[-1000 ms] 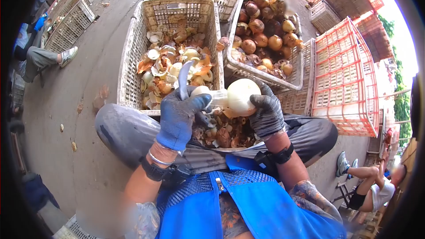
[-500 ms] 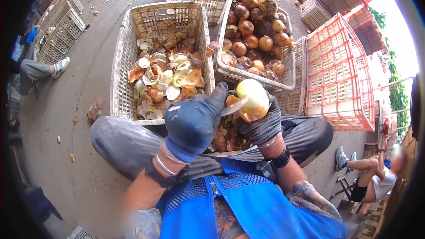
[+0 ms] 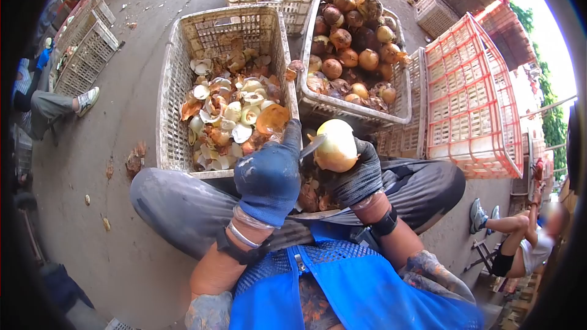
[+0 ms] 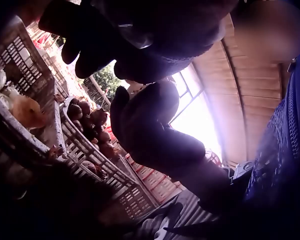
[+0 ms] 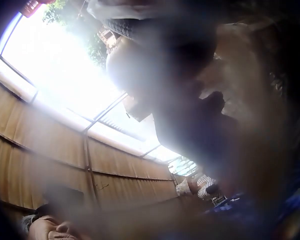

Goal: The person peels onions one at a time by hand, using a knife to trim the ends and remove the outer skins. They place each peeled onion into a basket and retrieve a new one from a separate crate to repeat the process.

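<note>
My left hand, in a blue glove with a dark coating, grips a small knife. Its short blade points toward the onion, right at its side; the handle is hidden in the fist. The index finger reaches forward over the peel crate's near corner. My right hand, in a dark striped glove, holds a pale yellow-white onion from below and the right. Little brown skin shows on it. In the left wrist view both hands are dark silhouettes, the right hand below the left; the right wrist view is blurred.
Ahead on the left stands a crate of onion peels. A crate of unpeeled onions is to its right, with red-netted crates beyond. More peels lie below my hands, between my legs. A seated person is at far right.
The left hand has turned over from pulling a pale strip off the onion. A brown skin flap seen half a second ago is off, and an orange peel lies atop the peel crate.
</note>
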Available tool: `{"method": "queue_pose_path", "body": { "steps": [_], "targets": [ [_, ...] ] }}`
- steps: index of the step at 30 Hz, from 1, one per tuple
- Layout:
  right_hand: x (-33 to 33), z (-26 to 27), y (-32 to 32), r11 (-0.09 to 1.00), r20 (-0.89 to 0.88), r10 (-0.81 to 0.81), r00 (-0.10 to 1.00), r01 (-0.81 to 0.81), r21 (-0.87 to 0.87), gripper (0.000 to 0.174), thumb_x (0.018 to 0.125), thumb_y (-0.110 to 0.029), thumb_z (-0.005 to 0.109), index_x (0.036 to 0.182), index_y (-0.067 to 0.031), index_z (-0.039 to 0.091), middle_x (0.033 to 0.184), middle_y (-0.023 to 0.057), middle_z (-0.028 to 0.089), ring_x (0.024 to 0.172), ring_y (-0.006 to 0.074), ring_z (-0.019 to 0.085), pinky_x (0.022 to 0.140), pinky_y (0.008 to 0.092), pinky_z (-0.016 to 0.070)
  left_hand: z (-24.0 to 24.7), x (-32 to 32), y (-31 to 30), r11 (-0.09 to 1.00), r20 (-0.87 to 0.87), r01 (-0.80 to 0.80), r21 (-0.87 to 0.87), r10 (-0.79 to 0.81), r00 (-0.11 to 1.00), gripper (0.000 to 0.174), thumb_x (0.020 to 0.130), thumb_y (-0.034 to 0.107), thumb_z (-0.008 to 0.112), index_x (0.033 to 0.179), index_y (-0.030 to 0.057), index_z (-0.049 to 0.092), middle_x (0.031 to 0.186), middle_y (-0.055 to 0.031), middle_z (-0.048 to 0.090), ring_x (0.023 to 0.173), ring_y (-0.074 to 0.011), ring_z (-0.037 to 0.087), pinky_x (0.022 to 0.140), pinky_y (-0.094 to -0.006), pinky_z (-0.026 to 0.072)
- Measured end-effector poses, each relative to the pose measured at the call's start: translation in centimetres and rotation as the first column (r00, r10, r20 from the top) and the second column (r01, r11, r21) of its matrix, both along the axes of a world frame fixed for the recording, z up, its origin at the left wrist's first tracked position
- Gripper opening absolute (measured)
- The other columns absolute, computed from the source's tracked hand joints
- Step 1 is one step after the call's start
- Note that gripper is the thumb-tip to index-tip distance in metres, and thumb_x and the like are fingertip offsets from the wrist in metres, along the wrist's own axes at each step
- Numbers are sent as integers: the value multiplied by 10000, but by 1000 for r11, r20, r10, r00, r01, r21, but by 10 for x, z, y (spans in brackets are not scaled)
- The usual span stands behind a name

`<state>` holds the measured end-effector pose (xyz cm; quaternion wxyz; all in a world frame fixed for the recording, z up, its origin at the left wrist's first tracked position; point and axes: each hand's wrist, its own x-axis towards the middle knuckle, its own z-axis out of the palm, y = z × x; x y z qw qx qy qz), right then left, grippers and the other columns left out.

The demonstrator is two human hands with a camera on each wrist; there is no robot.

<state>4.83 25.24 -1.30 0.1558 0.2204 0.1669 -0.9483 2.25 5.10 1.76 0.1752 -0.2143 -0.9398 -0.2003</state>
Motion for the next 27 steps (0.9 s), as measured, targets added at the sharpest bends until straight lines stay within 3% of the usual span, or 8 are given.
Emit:
{"method": "queue_pose_path", "body": {
  "steps": [3, 6, 11, 12, 13, 19, 21, 27],
  "targets": [
    [2, 7, -7, 871, -214, 20, 977, 88, 483, 580, 865, -246, 709, 1378, -22, 554, 1312, 121, 628, 1188, 305, 631, 1017, 466, 546, -8, -4, -2, 999, 230, -52, -7, 52, 972, 493, 867, 61, 664, 1354, 139, 681, 808, -166, 711, 680, -283, 692, 621, -390, 548],
    [14, 2, -6, 925, -127, 40, 991, 12, 379, 606, 884, -245, 705, 1409, 4, 530, 1320, 139, 619, 1209, 310, 623, 1016, 495, 545, -21, -24, -23, 925, 561, -35, 379, -200, 803, 444, 929, 146, 712, 1371, 132, 673, 1144, -189, 755, 896, -193, 759, 805, -296, 590],
    [11, -12, 15, 994, 76, 105, 992, -108, 30, 528, 932, -266, 670, 1386, -23, 553, 1301, 147, 644, 1184, 302, 643, 998, 501, 557, -21, -21, -26, 648, 577, -198, 736, -446, 684, 502, 918, 166, 749, 1397, 64, 638, 1119, -97, 759, 862, -125, 709, 777, -285, 585],
    [14, -12, 11, 803, -81, 218, 973, -132, 581, 535, 939, -295, 670, 1382, -19, 553, 1301, 158, 646, 1178, 309, 646, 998, 494, 557, -12, -20, -22, 584, 611, -286, 760, -492, 621, 510, 904, 189, 772, 1377, 45, 649, 1059, -82, 760, 842, -121, 696, 768, -289, 580],
    [11, -9, 8, 804, -78, 226, 971, -141, 578, 535, 939, -295, 670, 1382, -19, 553, 1301, 158, 646, 1178, 309, 646, 998, 494, 557, -9, -19, -20, 515, 633, -378, 770, -537, 557, 522, 889, 212, 796, 1357, 26, 660, 999, -67, 761, 823, -117, 684, 760, -293, 576],
    [6, 5, 5, 965, -45, 193, 980, -181, 188, 546, 935, -316, 696, 1367, -9, 562, 1258, 166, 676, 1118, 314, 680, 965, 436, 578, -17, -4, -5, 460, 475, -253, 851, -469, 745, 215, 867, 145, 788, 1019, -1, 745, 838, -67, 749, 709, -126, 687, 671, -305, 575],
    [7, 6, 3, 973, -49, 187, 981, -178, 143, 546, 935, -321, 703, 1363, -9, 567, 1243, 172, 687, 1093, 312, 694, 953, 417, 586, -15, 3, -3, 661, 156, 103, 743, -321, 934, 194, 863, 123, 783, 1023, 19, 753, 864, -113, 764, 719, -202, 736, 680, -345, 590],
    [13, 2, 3, 988, -18, 137, 990, -135, 81, 542, 934, -332, 705, 1358, -17, 582, 1269, 182, 671, 1118, 325, 689, 909, 471, 608, -26, -23, -6, 754, 163, 32, 656, -182, 970, 104, 891, 73, 748, 978, 20, 767, 832, -112, 756, 736, -190, 727, 687, -331, 567]
  ]
}}
